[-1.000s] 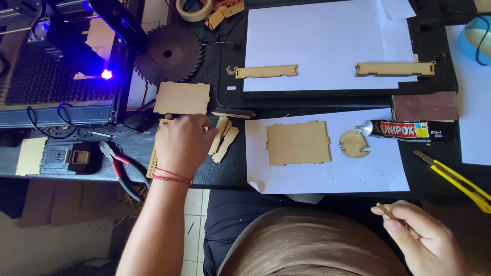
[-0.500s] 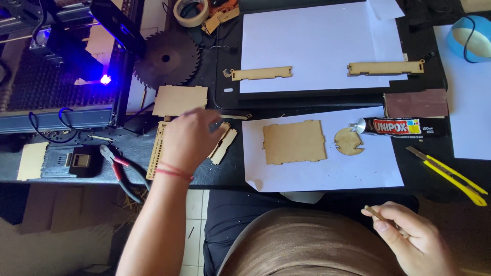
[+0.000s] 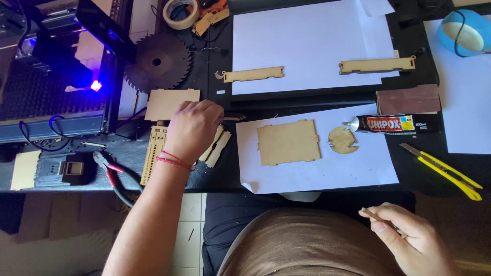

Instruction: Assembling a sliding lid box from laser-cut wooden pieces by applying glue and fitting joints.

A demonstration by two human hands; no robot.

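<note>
From the head camera, the left hand (image 3: 192, 130) has shifted right across the small laser-cut wooden strips (image 3: 217, 145), fingers now curled down on them beside the white paper sheet (image 3: 327, 174). The right hand (image 3: 409, 240) stays low near the lap, pinching a thin wooden stick (image 3: 376, 216).

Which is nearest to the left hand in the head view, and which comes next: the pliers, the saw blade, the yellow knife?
From the left hand:
1. Pliers, lower left.
2. Saw blade, above it.
3. Yellow knife, far right.

Single head-worn camera, looking steeply down from above, fairly near the dark tabletop (image 3: 307, 99), person's lap at near edge
</note>
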